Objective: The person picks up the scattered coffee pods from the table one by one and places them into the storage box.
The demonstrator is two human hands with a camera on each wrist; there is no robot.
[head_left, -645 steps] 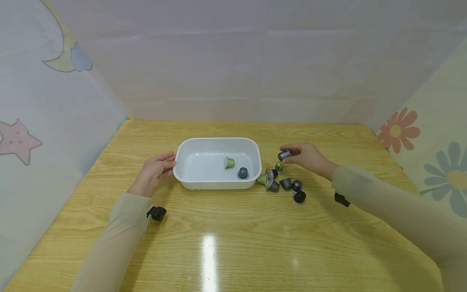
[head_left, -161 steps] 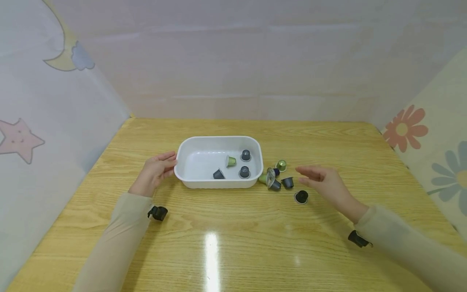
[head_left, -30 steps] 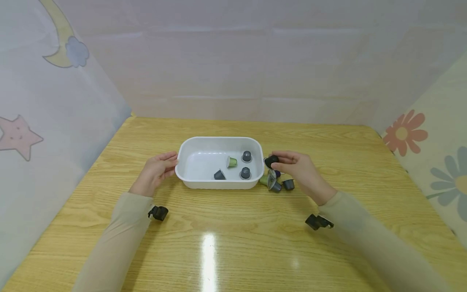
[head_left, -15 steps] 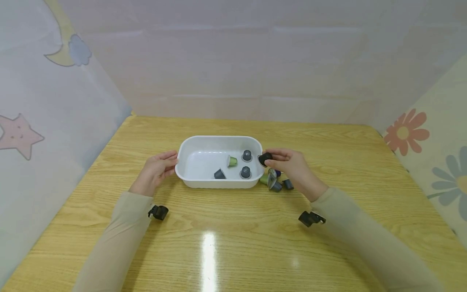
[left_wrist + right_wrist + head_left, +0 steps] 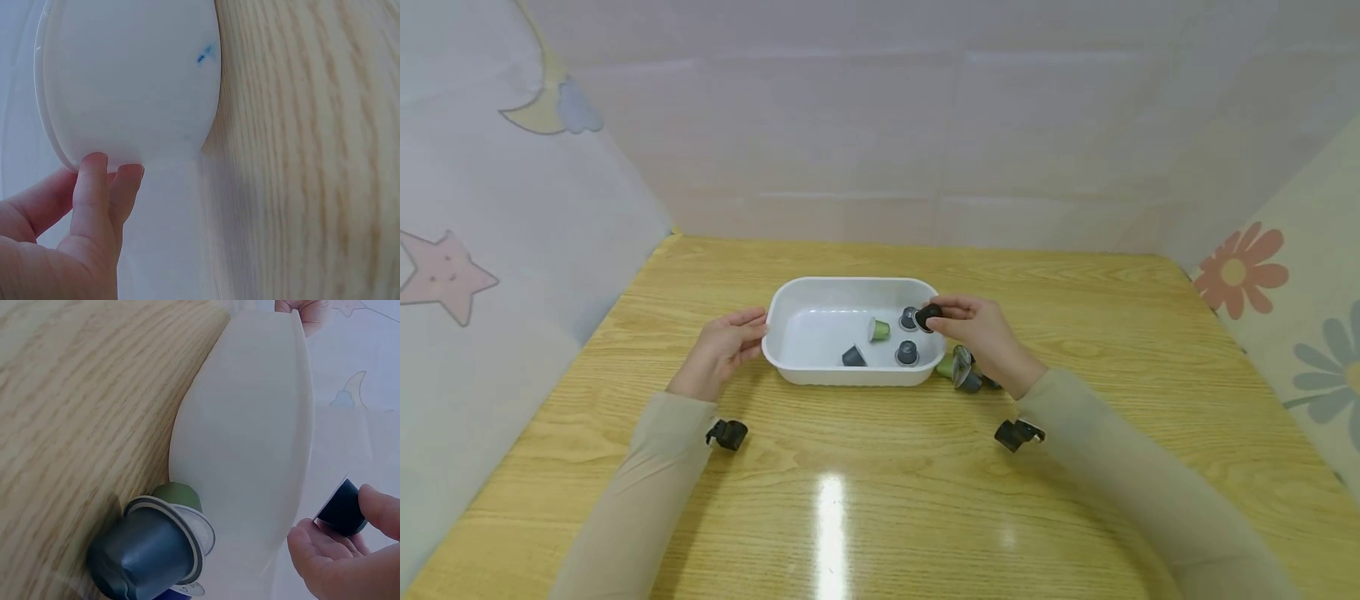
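Four small coffee capsules (image 5: 907, 352) lie in the white plastic tub (image 5: 790, 367); right hand (image 5: 981, 333) pinches a black capsule (image 5: 928, 317) over its rim, best lowered gently. Left hand (image 5: 722, 350), fingers relaxed, steadies the tub.

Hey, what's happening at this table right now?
A person is handling coffee capsules at a wooden table. The right hand pinches a dark capsule over the right end of a white plastic tub, while the left hand touches the tub's left end. Four capsules, three grey and one green, lie inside; a few more sit on the table beside the tub.
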